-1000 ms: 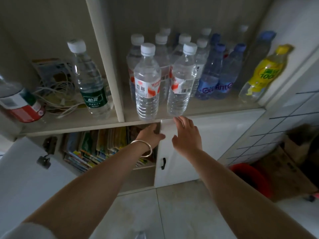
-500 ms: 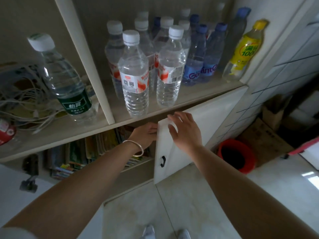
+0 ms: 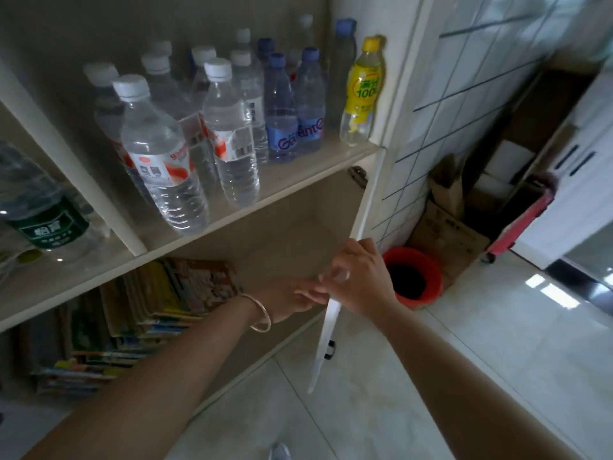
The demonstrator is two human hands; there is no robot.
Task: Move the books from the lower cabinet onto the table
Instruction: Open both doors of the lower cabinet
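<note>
A person stands over a low cabinet, its right door swung out edge-on toward the camera. The right hand curls over the door's top edge, fingers gripping the panel, while the left hand, a bangle on its wrist, reaches in just beside that edge; whether its blurred fingers are holding anything cannot be told. The 2 hands sit close together, nearly touching.

The books remain in the lower cabinet, on the left, packed upright and leaning on a shelf, with more lying flat at the near left. None has come out, and no bench is in sight. Spines blur together in the dim light, so an exact count is not possible; there look to be well over 10.

The step in hand appears to be clearing the door. It would go best with the door pushed fully right so it cannot swing back on the forearm, then the left hand sent to the rightmost books, taking a small bunch by the spines so the leaning row does not slump.

On the shelf above stand about 14 plastic bottles, white- and blue-capped, plus 1 yellow drink bottle at far right and 1 green-labelled bottle at left. On the floor, right: 1 red bucket and 1 cardboard box.
</note>
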